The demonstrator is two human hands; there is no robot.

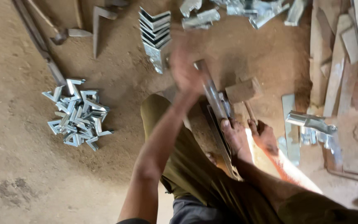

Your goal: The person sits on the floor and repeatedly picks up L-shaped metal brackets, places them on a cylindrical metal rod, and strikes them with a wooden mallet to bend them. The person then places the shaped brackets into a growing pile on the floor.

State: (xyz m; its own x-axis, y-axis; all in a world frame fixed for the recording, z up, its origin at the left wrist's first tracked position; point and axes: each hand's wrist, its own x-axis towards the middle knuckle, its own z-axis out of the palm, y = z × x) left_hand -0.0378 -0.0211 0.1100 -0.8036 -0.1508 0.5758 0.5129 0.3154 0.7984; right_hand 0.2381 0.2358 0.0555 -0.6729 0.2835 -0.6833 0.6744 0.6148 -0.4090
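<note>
The dirt floor (21, 166) carries everything here. On it, the long metal strip (214, 99) lies between the person's knees, its long axis running away from the body and leaning slightly left, with the far end pointing at the stacked angle pieces (155, 35). A bare foot (233, 135) pins its near part.

Just right of the strip, the wooden mallet (243, 90) hangs raised, so this looks like the hammering step. A clean blow would need the strip kept steady.

The right hand (264, 136) has its fingers clenched on the mallet's handle. The left hand (185, 72) is at the strip's far end, too blurred to read its grip. Well left of the strip lies a heap of small brackets (78, 114).
</note>
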